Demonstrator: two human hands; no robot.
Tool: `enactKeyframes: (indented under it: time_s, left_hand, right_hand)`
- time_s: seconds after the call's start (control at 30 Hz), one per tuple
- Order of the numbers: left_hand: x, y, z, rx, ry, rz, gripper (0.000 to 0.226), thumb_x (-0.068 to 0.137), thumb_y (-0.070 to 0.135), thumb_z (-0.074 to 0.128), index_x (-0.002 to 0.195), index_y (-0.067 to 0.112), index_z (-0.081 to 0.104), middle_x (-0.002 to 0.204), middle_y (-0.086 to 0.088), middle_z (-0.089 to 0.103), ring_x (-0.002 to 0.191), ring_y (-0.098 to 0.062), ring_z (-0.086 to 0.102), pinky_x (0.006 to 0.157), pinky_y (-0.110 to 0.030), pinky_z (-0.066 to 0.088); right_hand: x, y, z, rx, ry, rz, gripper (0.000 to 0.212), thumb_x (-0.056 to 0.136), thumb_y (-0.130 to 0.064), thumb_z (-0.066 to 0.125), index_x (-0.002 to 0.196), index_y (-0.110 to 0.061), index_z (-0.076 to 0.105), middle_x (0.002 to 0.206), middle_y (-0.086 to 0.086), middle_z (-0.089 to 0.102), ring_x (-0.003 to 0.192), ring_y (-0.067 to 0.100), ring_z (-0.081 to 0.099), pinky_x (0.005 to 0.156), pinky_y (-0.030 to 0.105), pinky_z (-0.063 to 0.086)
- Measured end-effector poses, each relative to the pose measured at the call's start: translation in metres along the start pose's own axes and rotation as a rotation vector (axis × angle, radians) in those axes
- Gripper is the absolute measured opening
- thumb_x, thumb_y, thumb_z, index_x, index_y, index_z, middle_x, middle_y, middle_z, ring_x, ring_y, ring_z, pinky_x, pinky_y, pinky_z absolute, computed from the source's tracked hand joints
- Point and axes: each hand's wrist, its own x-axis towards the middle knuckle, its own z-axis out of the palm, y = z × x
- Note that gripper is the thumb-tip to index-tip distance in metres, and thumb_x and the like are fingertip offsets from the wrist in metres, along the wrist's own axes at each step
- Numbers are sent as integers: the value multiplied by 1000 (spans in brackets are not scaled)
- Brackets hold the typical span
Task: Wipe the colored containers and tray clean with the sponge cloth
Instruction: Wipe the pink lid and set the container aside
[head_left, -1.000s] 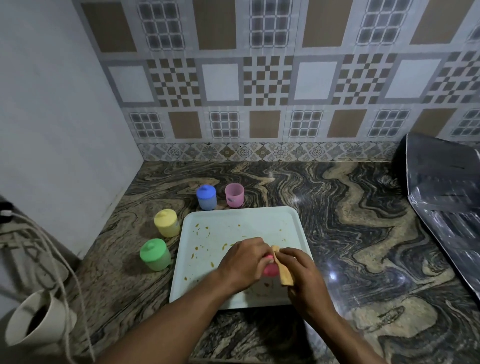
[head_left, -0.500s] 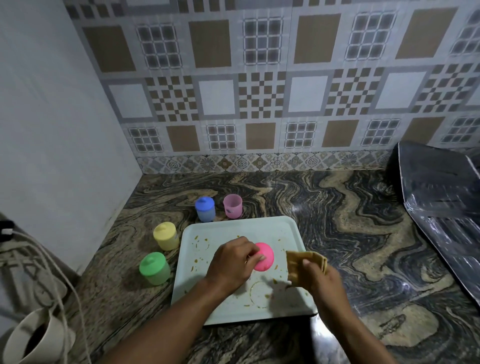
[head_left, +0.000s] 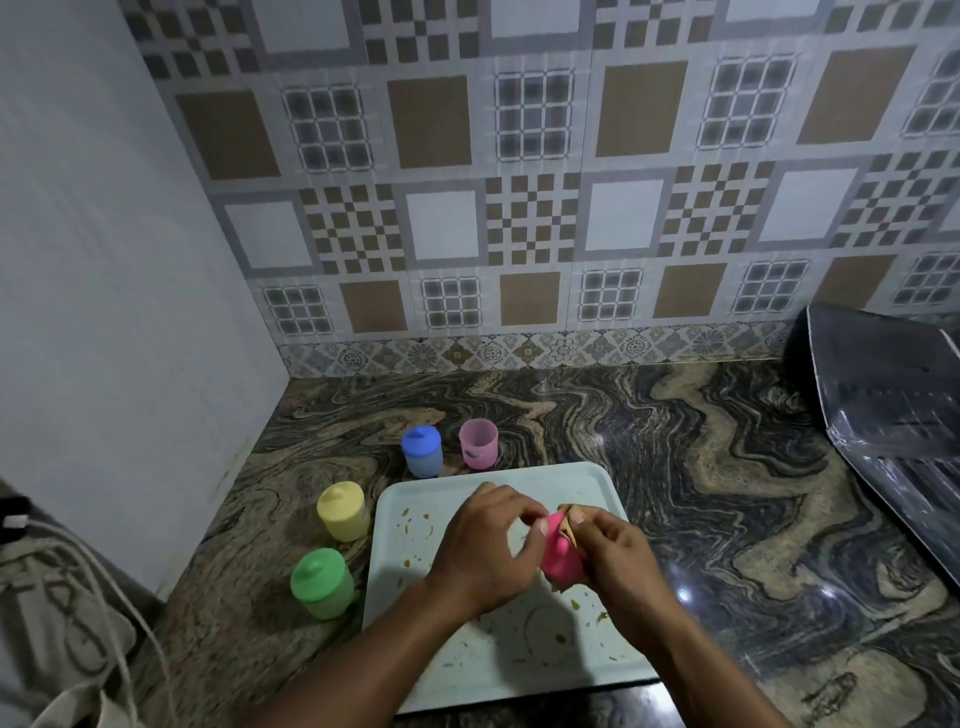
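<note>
The left hand (head_left: 488, 551) grips a pink lid (head_left: 558, 558) just over the dirty tray (head_left: 415, 603) on the counter (head_left: 701, 467) — the right hand (head_left: 618, 558) pinches the sponge cloth (head_left: 570, 521) against it. The two hands are close together, fingers curled.

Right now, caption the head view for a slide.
Left hand holds pink lid over soiled tray; right hand presses sponge cloth against it.

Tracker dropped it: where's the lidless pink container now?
Head view, left of centre: the lidless pink container stands on the countertop just behind the tray's far edge, immediately right of the blue container.
</note>
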Motion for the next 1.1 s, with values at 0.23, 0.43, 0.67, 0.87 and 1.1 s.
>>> enactKeyframes:
  time_s: [0.23,0.43,0.67,0.87,1.1]
  left_hand:
    - [51,-28,-34,-452,-554,-494,23,92,33,69,84,13,76,72,6,71,70,-9,63,70,-27,53]
    - [72,-45,-41,-532,-701,-553,30,86,32,76,96,4,74,79,-1,72,69,-4,65,64,-19,44]
    - [91,-61,-44,-611,-801,-540,20,90,34,71,85,15,69,79,1,70,70,-5,64,68,-22,45]
    - [99,-73,-27,-820,-771,-491,27,93,35,62,91,9,67,84,-12,60,77,-21,51,71,-29,42]
    - [109,-81,-14,-1022,-541,-614,19,96,24,63,85,9,67,68,-1,61,59,-10,52,58,-25,37]
  right_hand:
    - [17,-24,8,-123,-219,19,40,89,-25,69,107,8,56,89,30,68,69,39,64,50,42,55]
    - [33,-40,13,-174,-276,48,38,84,-29,76,103,1,61,92,28,67,75,33,63,58,39,53]
    - [43,-37,18,-5,-189,4,38,85,-15,71,110,9,54,94,34,66,73,38,65,53,41,55]
    - [56,-31,27,186,-87,2,28,85,-10,69,107,2,56,90,31,67,64,35,66,49,40,58]
    - [67,-24,41,358,58,-7,16,85,-12,67,95,-3,58,79,22,67,55,28,60,47,32,55]
